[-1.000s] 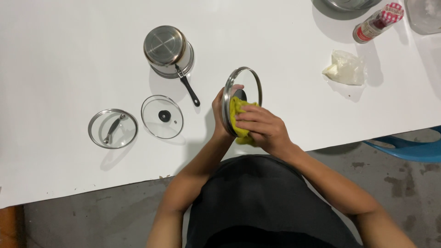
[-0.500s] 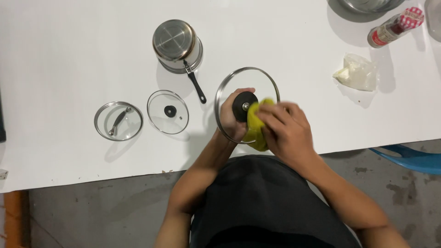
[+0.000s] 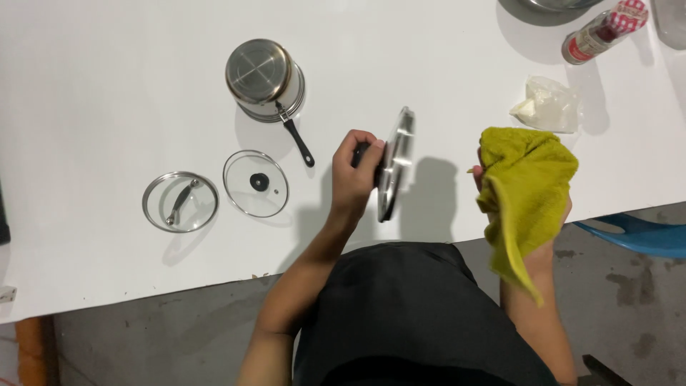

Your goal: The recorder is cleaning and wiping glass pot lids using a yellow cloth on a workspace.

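Observation:
My left hand [image 3: 355, 174] grips the black knob of a glass pot lid [image 3: 396, 161] and holds it on edge above the white table [image 3: 107, 86], its rim turned toward me. My right hand [image 3: 550, 239] is off to the right, clutching a yellow-green cloth [image 3: 525, 189] that hangs down over the fingers. The cloth is apart from the lid.
A steel saucepan [image 3: 263, 73] with a black handle stands upside down behind the lid. Two smaller glass lids [image 3: 255, 183] [image 3: 180, 201] lie flat to the left. At the back right are a crumpled plastic bag [image 3: 547, 106], a small bottle [image 3: 600, 30] and a blue chair [image 3: 643, 232].
The cloth was pressed on the lid before. My right hand has now pulled away to the right with it, and the left hand has turned the lid up on edge.

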